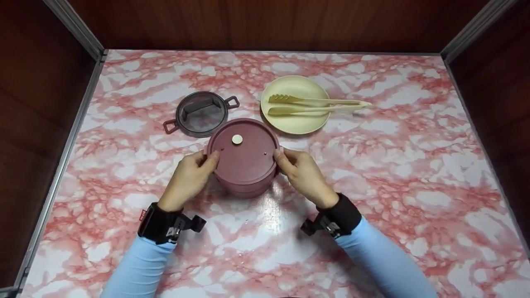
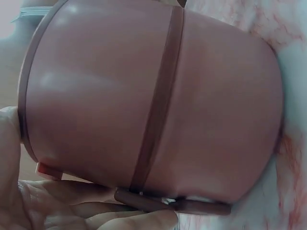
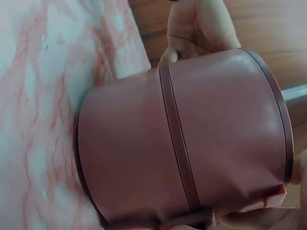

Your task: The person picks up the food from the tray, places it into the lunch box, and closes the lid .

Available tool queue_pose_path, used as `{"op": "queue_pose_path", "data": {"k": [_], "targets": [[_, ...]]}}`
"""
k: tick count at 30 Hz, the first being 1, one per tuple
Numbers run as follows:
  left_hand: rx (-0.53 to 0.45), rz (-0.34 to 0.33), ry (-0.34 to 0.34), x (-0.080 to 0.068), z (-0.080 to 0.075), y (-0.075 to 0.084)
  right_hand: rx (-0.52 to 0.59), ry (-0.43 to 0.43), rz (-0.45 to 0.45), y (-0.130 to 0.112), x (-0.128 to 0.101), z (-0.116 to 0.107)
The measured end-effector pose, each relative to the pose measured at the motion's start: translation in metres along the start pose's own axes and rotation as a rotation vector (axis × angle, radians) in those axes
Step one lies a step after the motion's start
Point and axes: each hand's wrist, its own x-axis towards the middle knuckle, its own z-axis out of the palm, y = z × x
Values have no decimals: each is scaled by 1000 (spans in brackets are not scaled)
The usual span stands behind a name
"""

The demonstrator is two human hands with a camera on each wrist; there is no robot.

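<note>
A round dark-red lidded container [image 1: 245, 156] stands on the marble-patterned table [image 1: 414, 165], its lid showing a small white plug [image 1: 237, 139]. My left hand [image 1: 191, 176] grips the lid's left rim, thumb on top. My right hand [image 1: 301, 170] grips the right rim the same way. The left wrist view is filled by the container's side wall [image 2: 153, 100] with its seam band, my left hand's fingers [image 2: 81, 211] curled under a side clasp. In the right wrist view the container wall [image 3: 182, 143] shows with my right hand's fingers [image 3: 268, 218] at the lid edge.
Behind the container sits a clear-topped inner lid with two dark-red handles [image 1: 201, 113]. A pale yellow plate [image 1: 295, 124] at the back right carries yellow tongs [image 1: 319, 106]. Dark wooden walls enclose the table on three sides.
</note>
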Motion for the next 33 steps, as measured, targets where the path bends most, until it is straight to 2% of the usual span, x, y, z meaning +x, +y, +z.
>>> {"op": "queue_pose_path", "data": {"k": [5, 12, 20, 28, 33], "targets": [[25, 3, 36, -2, 0, 0, 105, 8, 16, 4, 2, 4], [32, 23, 99, -1, 6, -3, -19, 35, -32, 5, 4, 1], [15, 16, 106, 2, 11, -6, -156, 53, -111, 7, 9, 1], [-13, -1, 80, 3, 23, -2, -178, 66, -119, 13, 10, -10], [40, 53, 54, 6, 36, 6, -194, 32, -117, 16, 8, -26]]}}
